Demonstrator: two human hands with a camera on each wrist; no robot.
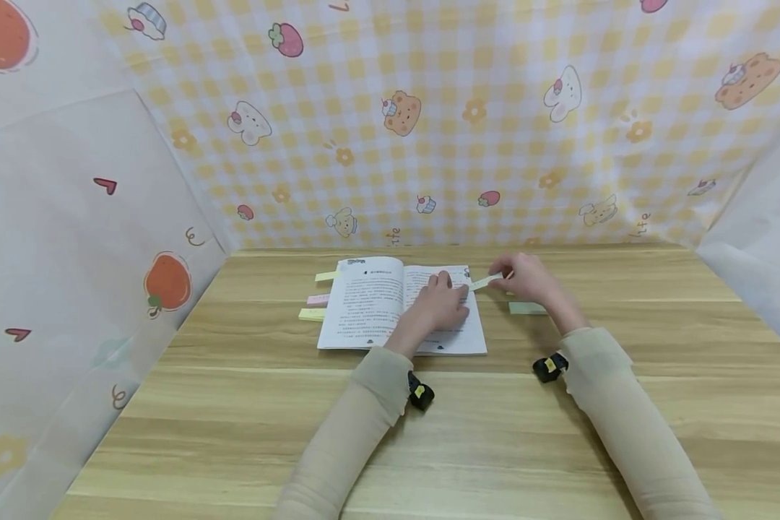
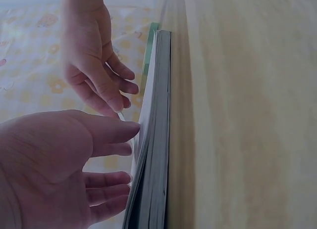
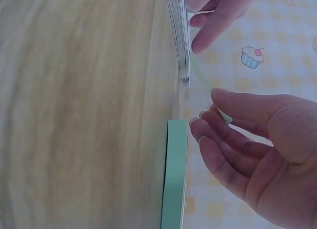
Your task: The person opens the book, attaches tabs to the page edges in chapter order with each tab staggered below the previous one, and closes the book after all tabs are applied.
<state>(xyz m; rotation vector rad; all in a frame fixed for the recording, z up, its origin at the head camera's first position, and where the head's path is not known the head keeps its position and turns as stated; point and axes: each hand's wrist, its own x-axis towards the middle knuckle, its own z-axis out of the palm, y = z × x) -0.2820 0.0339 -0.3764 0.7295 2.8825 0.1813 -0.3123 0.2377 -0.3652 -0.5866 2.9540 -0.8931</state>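
Note:
An open book (image 1: 390, 307) lies on the wooden table (image 1: 429, 433). My left hand (image 1: 440, 300) rests flat on its right page, fingers straight. In the left wrist view the left hand (image 2: 106, 155) touches the page beside the book's edge (image 2: 157, 140). My right hand (image 1: 516, 278) pinches a thin pale green sticky strip (image 1: 487, 282) just off the book's upper right corner. The right wrist view shows that right hand (image 3: 218, 115) holding the strip (image 3: 200, 75) between thumb and fingers, its far end near the book (image 3: 179, 36). A green sticky pad (image 3: 176, 174) lies just beneath.
The green pad (image 1: 527, 308) sits on the table right of the book. Yellow (image 1: 327, 276), pink (image 1: 318, 298) and yellow-green (image 1: 311, 314) sticky pads lie at the book's left edge. Patterned cloth walls (image 1: 429, 123) close in the back and both sides.

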